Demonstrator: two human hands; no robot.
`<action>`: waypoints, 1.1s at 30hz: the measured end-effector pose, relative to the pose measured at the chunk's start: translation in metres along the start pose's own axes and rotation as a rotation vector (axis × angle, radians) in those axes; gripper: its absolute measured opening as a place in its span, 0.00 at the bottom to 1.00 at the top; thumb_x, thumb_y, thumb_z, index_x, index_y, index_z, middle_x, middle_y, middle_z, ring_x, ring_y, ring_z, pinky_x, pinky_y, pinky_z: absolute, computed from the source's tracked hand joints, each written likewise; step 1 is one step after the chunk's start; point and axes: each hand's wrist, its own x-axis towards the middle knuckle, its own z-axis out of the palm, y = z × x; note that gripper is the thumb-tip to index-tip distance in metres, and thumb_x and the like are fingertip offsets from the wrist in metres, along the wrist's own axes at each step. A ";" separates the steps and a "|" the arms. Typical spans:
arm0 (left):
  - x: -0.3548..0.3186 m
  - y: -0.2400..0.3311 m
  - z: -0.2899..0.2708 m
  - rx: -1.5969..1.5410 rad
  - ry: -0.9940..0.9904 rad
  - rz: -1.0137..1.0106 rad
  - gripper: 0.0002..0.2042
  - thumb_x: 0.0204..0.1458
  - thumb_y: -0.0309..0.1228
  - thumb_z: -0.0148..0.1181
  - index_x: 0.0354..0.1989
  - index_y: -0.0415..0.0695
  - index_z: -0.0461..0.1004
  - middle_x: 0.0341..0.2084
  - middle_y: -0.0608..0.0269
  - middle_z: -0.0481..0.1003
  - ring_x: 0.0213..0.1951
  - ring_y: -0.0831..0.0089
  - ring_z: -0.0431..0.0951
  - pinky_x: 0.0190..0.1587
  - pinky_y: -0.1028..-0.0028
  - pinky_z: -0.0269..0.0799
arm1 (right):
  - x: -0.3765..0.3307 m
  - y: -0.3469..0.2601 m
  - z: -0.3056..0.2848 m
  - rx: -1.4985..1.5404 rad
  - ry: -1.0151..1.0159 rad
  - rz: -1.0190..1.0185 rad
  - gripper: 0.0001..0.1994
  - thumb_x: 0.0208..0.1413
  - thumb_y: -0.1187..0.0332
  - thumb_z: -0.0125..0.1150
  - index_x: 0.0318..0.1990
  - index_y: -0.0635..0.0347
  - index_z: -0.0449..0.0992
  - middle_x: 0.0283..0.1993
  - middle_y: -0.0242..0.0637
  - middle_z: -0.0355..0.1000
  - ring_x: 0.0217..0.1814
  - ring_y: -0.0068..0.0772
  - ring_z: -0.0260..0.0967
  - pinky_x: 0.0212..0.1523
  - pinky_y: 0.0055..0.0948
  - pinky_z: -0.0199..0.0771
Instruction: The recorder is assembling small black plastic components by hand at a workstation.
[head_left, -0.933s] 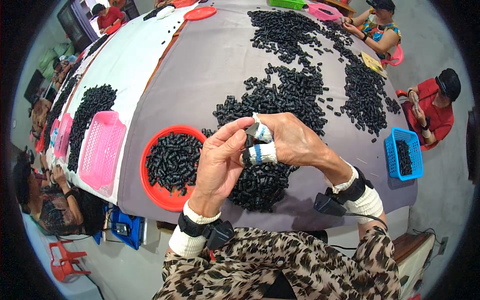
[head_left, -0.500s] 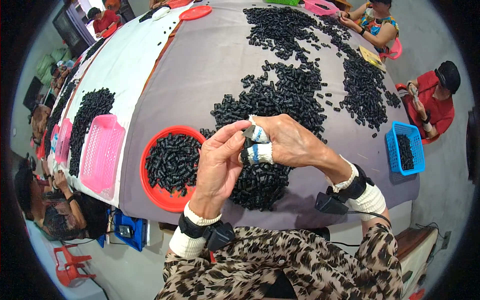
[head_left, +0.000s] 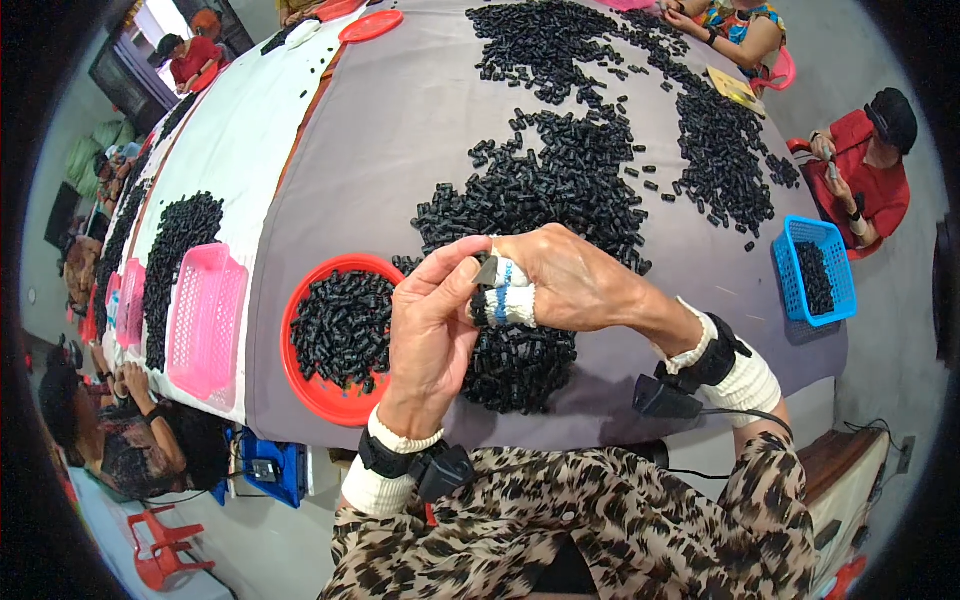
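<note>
My two hands meet above the table over a large heap of small black parts [head_left: 545,195]. My left hand [head_left: 428,315] is closed in a pinch, thumb and forefinger at a small black part [head_left: 477,303] that is mostly hidden. My right hand [head_left: 575,280] is curled shut, with white and blue tape around its fingers. A small flat grey piece [head_left: 487,270], blade-like in shape, sticks out from the right fingers by the left thumb tip. To the left of my left hand stands a round red tray [head_left: 330,405] full of the same black parts.
Pink baskets [head_left: 207,320] stand at the left and a blue basket [head_left: 820,270] at the right edge. A red lid-like plate [head_left: 371,26] lies at the far side. Other people sit around the table, among them one in a red shirt [head_left: 860,165] at the right.
The view has shifted slightly. My hands stay together in nearly the same pose, the grey piece still between them at the fingertips.
</note>
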 end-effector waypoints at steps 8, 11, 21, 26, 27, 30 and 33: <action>-0.001 0.000 0.001 -0.156 -0.035 -0.048 0.13 0.54 0.25 0.51 0.46 0.34 0.67 0.35 0.57 0.74 0.36 0.72 0.76 0.42 0.73 0.74 | -0.001 -0.011 -0.008 0.174 0.036 0.107 0.18 0.39 0.57 0.63 0.26 0.65 0.69 0.21 0.43 0.68 0.21 0.40 0.66 0.27 0.34 0.66; -0.002 -0.001 0.000 -0.146 -0.043 -0.041 0.13 0.54 0.25 0.51 0.46 0.34 0.67 0.35 0.57 0.74 0.36 0.72 0.76 0.42 0.73 0.74 | -0.001 -0.010 -0.007 0.145 0.035 0.079 0.18 0.38 0.57 0.64 0.25 0.66 0.69 0.20 0.43 0.68 0.22 0.41 0.66 0.27 0.34 0.65; -0.001 -0.004 0.000 -0.094 -0.021 -0.013 0.11 0.53 0.23 0.51 0.45 0.34 0.68 0.36 0.56 0.75 0.37 0.73 0.76 0.42 0.74 0.74 | 0.000 0.001 -0.003 0.051 0.056 0.033 0.20 0.37 0.56 0.63 0.23 0.67 0.68 0.17 0.44 0.67 0.20 0.42 0.66 0.24 0.35 0.64; -0.001 -0.005 -0.001 -0.082 -0.037 -0.014 0.12 0.53 0.23 0.51 0.45 0.34 0.68 0.37 0.56 0.74 0.38 0.73 0.76 0.43 0.74 0.73 | 0.000 0.001 -0.003 0.084 0.039 0.035 0.20 0.37 0.56 0.63 0.22 0.67 0.67 0.17 0.44 0.66 0.19 0.41 0.65 0.24 0.36 0.63; -0.001 -0.005 -0.002 -0.077 -0.045 -0.015 0.12 0.53 0.23 0.51 0.45 0.34 0.68 0.37 0.56 0.74 0.38 0.73 0.76 0.43 0.74 0.73 | -0.001 0.002 -0.003 0.074 0.040 0.034 0.20 0.38 0.56 0.63 0.22 0.67 0.67 0.17 0.44 0.66 0.19 0.41 0.65 0.24 0.36 0.63; -0.001 -0.006 -0.003 -0.066 -0.047 -0.009 0.12 0.53 0.23 0.52 0.45 0.34 0.68 0.38 0.57 0.74 0.39 0.73 0.75 0.44 0.74 0.72 | -0.001 0.002 -0.003 0.086 0.028 0.038 0.19 0.38 0.56 0.62 0.23 0.67 0.67 0.17 0.44 0.66 0.19 0.42 0.65 0.24 0.36 0.63; -0.001 -0.007 -0.003 -0.067 -0.031 -0.015 0.12 0.53 0.23 0.52 0.45 0.34 0.68 0.37 0.56 0.74 0.39 0.74 0.75 0.43 0.74 0.73 | -0.002 0.001 -0.004 0.059 0.021 0.026 0.19 0.40 0.57 0.61 0.23 0.67 0.67 0.18 0.45 0.67 0.20 0.44 0.65 0.25 0.36 0.64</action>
